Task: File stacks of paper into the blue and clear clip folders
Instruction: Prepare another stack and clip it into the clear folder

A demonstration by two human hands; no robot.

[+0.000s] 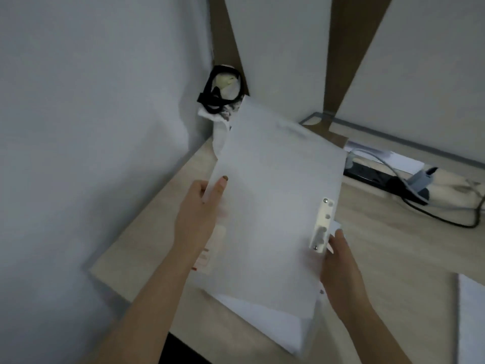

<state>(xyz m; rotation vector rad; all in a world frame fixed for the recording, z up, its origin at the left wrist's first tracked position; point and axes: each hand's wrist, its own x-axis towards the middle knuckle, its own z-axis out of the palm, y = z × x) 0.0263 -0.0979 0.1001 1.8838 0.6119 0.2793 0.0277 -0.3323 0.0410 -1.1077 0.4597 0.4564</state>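
Two hands hold our clear clip folder (270,206) over the desk (393,245), left hand (199,214) pinching its edge, right hand (341,261) gripping beside the metal clip (321,227); we should square the sheets (262,319) first.

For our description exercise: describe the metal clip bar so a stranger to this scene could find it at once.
Find the pale wooden desk; above it, the left hand and right hand hold a large frosted clear plastic folder. On its right edge, beside the right thumb, sits the narrow white metal clip bar, the only riveted fitting on that plain sheet.
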